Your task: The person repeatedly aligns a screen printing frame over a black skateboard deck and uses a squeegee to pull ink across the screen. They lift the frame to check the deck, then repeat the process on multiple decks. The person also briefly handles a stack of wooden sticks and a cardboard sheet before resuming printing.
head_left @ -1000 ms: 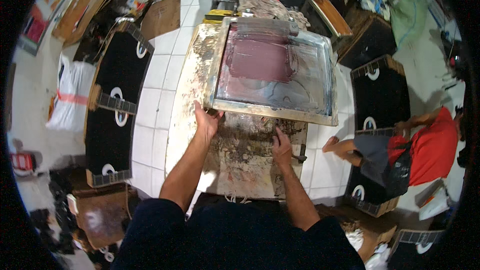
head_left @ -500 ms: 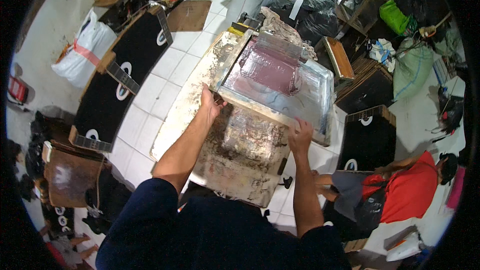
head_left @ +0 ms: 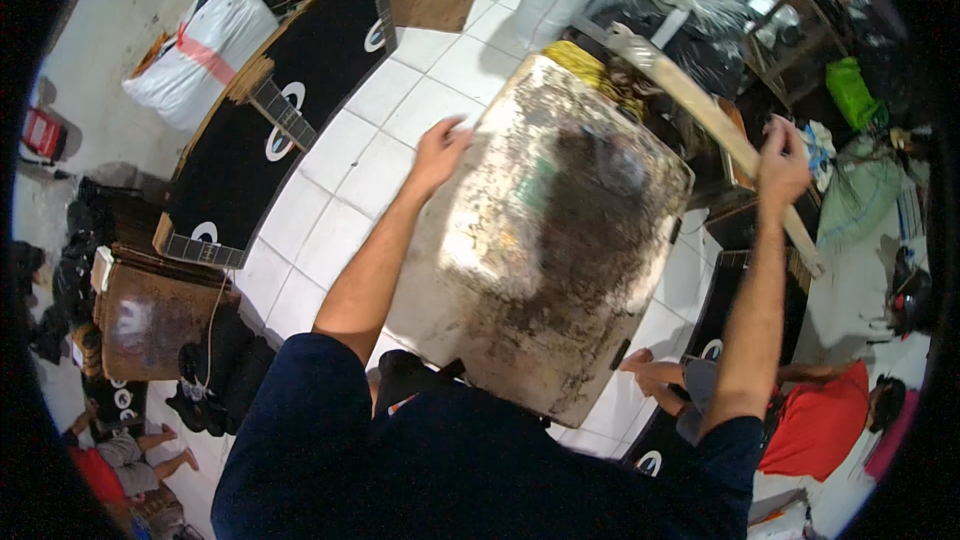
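A wood-railed screen printing frame (head_left: 701, 108) stands tilted up at the far right, seen almost edge-on. My right hand (head_left: 785, 172) is at its raised rail, with the fingers curled over; part of the grip is hard to see. Below lies a worn, paint-stained printing board (head_left: 500, 230), pale on the left and dark across the middle. My left hand (head_left: 438, 155) hovers by the board's left edge, empty, its fingers stretched forward and slightly blurred. The frame's mesh is mostly hidden at this angle.
Black panels with white ring prints (head_left: 240, 170) lean at the left beside a white sack (head_left: 205, 60). A yellow cloth (head_left: 590, 72) lies at the board's far edge. Plastic bags (head_left: 680, 0) fill the back. A person in a red shirt (head_left: 820, 425) sits at the right.
The printing frame has swung up off the board, uncovering its surface. My right hand has risen to the right with the rail. My left hand has let go of the frame.
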`<act>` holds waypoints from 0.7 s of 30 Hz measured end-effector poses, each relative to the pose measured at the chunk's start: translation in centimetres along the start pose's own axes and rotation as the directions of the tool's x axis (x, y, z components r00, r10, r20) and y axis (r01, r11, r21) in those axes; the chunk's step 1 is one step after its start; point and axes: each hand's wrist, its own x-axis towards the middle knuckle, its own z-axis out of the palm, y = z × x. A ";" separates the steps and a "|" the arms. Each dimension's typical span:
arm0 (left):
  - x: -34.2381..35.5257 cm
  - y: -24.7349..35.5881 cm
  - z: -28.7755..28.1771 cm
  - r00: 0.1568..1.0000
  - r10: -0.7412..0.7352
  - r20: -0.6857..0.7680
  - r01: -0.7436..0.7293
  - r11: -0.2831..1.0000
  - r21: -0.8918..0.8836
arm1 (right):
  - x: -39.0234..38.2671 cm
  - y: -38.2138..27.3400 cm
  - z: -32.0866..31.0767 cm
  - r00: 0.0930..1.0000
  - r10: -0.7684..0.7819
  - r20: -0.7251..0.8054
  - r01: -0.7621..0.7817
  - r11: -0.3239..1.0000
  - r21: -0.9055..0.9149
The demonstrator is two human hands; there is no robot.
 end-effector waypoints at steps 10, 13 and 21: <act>-33.9 -27.5 -19.5 0.624 -0.763 -0.168 0.726 0.488 0.485 | 13.9 7.6 -0.7 0.974 0.124 0.192 -0.106 0.989 -0.103; -36.7 -26.0 -18.6 0.733 -0.638 -0.235 0.679 0.666 0.309 | 15.7 9.1 -1.2 0.969 0.162 0.189 -0.137 0.980 -0.143; -37.1 -23.7 -18.6 0.910 -0.227 -0.347 0.415 0.526 0.742 | 15.8 10.1 -1.9 0.952 0.178 0.250 -0.175 0.984 -0.035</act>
